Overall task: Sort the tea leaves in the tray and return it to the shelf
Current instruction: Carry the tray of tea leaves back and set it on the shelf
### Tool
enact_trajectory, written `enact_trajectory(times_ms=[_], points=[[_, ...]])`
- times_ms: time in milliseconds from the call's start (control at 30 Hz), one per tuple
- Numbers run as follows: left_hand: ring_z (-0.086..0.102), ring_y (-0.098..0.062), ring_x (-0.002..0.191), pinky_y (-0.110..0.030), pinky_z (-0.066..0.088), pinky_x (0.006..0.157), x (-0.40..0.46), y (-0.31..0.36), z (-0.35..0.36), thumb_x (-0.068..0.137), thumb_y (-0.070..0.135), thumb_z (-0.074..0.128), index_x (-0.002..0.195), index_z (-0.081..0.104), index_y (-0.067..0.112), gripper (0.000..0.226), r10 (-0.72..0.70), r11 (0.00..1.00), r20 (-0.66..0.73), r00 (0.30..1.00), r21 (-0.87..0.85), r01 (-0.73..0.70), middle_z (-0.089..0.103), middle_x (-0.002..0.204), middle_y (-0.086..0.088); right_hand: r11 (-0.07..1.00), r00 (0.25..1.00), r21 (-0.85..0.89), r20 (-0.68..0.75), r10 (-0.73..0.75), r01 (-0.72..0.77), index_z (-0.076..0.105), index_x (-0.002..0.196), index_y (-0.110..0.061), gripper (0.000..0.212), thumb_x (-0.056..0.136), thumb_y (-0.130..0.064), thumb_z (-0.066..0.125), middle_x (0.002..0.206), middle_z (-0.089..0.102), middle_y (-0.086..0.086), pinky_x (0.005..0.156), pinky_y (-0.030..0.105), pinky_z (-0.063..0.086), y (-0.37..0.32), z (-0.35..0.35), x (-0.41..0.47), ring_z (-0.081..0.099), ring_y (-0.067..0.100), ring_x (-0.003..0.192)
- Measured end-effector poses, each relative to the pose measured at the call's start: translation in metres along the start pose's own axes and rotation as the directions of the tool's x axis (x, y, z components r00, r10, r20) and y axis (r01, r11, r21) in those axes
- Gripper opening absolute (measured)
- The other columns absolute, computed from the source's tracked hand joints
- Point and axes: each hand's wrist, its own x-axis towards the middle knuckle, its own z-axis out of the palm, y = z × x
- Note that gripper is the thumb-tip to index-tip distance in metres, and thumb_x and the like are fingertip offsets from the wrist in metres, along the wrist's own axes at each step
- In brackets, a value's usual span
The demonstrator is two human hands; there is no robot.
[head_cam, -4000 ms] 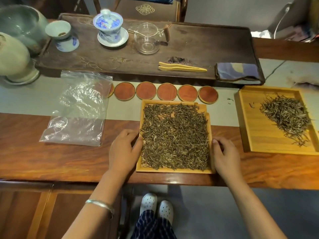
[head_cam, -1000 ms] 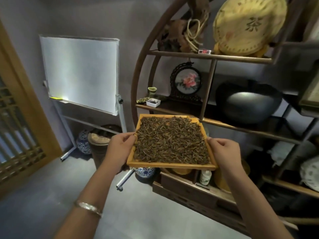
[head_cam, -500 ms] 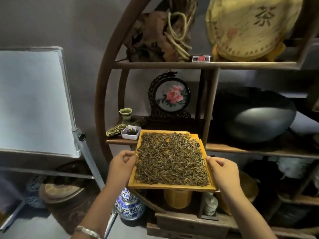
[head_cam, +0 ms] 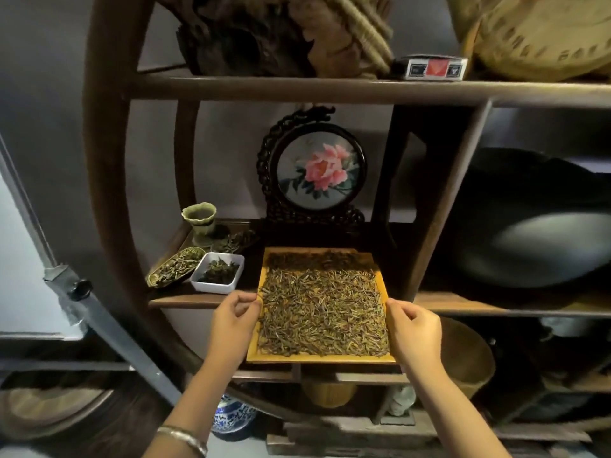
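Observation:
A square wooden tray [head_cam: 254, 355] covered with dry tea leaves [head_cam: 322, 312] is held level between both hands. My left hand [head_cam: 231, 325] grips its left rim and my right hand [head_cam: 413, 332] grips its right rim. The tray's far half reaches over the dark wooden shelf [head_cam: 185, 300], in the bay in front of a round framed peony picture [head_cam: 317, 170]. Its near half sticks out past the shelf's front edge. Whether the far end rests on the board I cannot tell.
On the same shelf, left of the tray, sit a white square dish [head_cam: 218, 272] of leaves, a leaf-shaped scoop [head_cam: 175, 266] and a green cup [head_cam: 200, 218]. An upright post [head_cam: 439, 206] bounds the bay on the right; a big dark bowl [head_cam: 535, 226] lies beyond. A whiteboard stand [head_cam: 109, 328] is at left.
I have carried the tray from the table to the shelf and come closer. In the last half second the tray moved forward, its far end now over the shelf board.

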Motion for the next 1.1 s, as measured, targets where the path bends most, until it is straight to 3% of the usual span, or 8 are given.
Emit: enact_trajectory(times_ms=[67,200,467,767,900,1033,1100], points=[[0.058,0.005,0.057,-0.007,0.043,0.055,0.011,-0.006,0.001,0.090,0.004,0.061,0.082,0.062,0.019,0.017,0.003,1.000,0.010,1.000,0.000,-0.003,0.066,0.063,0.008,1.000,1.000,-0.003,-0.014,0.021,-0.021,0.078,0.080,-0.021,0.019,0.088,-0.031,0.063,0.068,0.072,-0.007,0.058,0.027,0.048,0.008,0.008,0.010,0.066,0.010,0.068],[0.059,0.002,0.061,-0.008,0.045,0.057,0.021,-0.013,0.000,0.090,0.006,0.061,0.083,0.063,0.022,0.018,0.005,0.999,0.013,1.000,0.043,-0.006,0.067,0.066,0.007,1.000,0.999,-0.008,-0.026,0.021,-0.022,0.078,0.077,-0.022,0.020,0.087,-0.031,0.063,0.064,0.071,-0.008,0.052,0.024,0.044,0.014,0.016,0.015,0.063,0.005,0.059],[0.064,-0.008,0.079,-0.021,0.049,0.072,0.031,-0.008,-0.005,0.088,0.009,0.065,0.080,0.067,0.030,0.023,0.075,0.982,0.007,0.997,0.175,-0.075,0.070,0.081,0.006,0.999,0.999,-0.047,-0.049,0.017,-0.019,0.072,0.060,-0.023,0.031,0.089,-0.027,0.062,0.062,0.070,-0.003,0.062,0.049,0.054,0.013,0.028,0.014,0.066,0.030,0.069],[0.065,-0.009,0.081,-0.019,0.047,0.070,0.033,-0.024,-0.008,0.091,0.014,0.063,0.095,0.073,0.019,0.012,0.068,0.953,0.023,0.997,0.294,-0.072,0.072,0.085,0.004,0.994,0.998,-0.109,-0.065,-0.017,0.010,0.072,0.063,-0.013,0.032,0.091,-0.020,0.059,0.066,0.068,0.011,0.055,0.045,0.049,0.016,0.035,0.013,0.060,0.038,0.064],[0.066,-0.012,0.089,-0.029,0.052,0.081,0.041,-0.026,-0.005,0.091,0.016,0.064,0.102,0.074,0.015,0.015,0.048,0.952,0.022,0.999,0.303,-0.052,0.073,0.094,-0.001,0.993,0.998,-0.114,-0.067,0.002,-0.009,0.069,0.057,-0.016,0.036,0.091,-0.020,0.058,0.055,0.063,0.008,0.053,0.035,0.038,0.019,0.038,0.014,0.050,0.021,0.054],[0.066,-0.014,0.092,-0.034,0.054,0.084,0.049,-0.026,-0.004,0.091,0.018,0.064,0.104,0.073,0.014,0.017,0.045,0.952,0.018,0.999,0.303,-0.048,0.072,0.098,-0.002,0.993,0.997,-0.119,-0.083,-0.001,-0.009,0.071,0.062,-0.014,0.032,0.091,-0.019,0.058,0.062,0.066,0.012,0.058,0.047,0.049,0.019,0.042,0.019,0.057,0.037,0.062],[0.066,-0.013,0.091,-0.033,0.054,0.083,0.050,-0.026,-0.003,0.091,0.019,0.064,0.105,0.073,0.015,0.017,0.045,0.947,0.016,0.999,0.317,-0.048,0.072,0.099,-0.002,0.991,0.996,-0.134,-0.091,-0.012,0.000,0.071,0.062,-0.019,0.032,0.091,-0.020,0.058,0.063,0.068,0.009,0.060,0.046,0.050,0.018,0.044,0.021,0.061,0.033,0.064]])
